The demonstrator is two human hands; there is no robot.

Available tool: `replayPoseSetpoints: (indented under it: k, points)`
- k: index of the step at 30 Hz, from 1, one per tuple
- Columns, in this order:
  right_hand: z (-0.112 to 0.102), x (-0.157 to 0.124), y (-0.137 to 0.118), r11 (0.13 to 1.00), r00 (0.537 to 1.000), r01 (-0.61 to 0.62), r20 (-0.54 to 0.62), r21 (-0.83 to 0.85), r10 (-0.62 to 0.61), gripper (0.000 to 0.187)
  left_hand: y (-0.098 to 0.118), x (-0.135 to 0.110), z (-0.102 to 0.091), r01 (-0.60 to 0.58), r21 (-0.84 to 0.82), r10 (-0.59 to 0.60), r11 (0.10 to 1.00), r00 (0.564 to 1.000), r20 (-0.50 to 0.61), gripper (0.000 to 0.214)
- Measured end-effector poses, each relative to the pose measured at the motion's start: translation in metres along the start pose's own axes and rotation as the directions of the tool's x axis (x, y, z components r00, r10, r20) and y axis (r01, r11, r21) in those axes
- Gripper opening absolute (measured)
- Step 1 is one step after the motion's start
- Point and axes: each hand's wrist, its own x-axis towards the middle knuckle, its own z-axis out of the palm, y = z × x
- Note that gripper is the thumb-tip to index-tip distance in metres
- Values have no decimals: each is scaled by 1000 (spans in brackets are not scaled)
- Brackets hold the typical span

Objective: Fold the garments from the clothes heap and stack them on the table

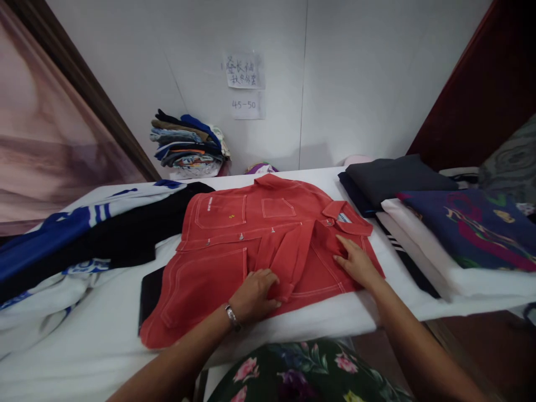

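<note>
A red denim jacket [251, 234] with white stitching lies flat on the white table [84, 340], collar to the right. My left hand [253, 296], with a metal bracelet at the wrist, pinches the cuff of the folded-in sleeve near the jacket's front edge. My right hand [355, 262] lies flat with fingers stretched out on the jacket's right part, just below the collar [347, 218].
A black and blue-white garment heap [75, 240] lies to the left. Folded dark and white clothes [419, 223] are stacked on the right. Another clothes pile [188, 145] sits against the back wall under paper notes [245, 84]. A black item [148, 290] peeks from under the jacket.
</note>
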Motion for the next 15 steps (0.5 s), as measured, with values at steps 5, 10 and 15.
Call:
replayPoseSetpoints:
  k: [5,10,15]
  points:
    - [4,11,-40,909,933,355,23,-218,-359,70,-3,7,-6,4,-138,-1,990,1000,23,23]
    - [20,29,-72,820,870,492,136,-294,-474,70,-5,7,-31,-59,-399,54,915,998,-22,15]
    - [14,52,-90,833,829,554,100,-7,-550,27,1,-6,-74,-188,-534,61,824,968,-245,29]
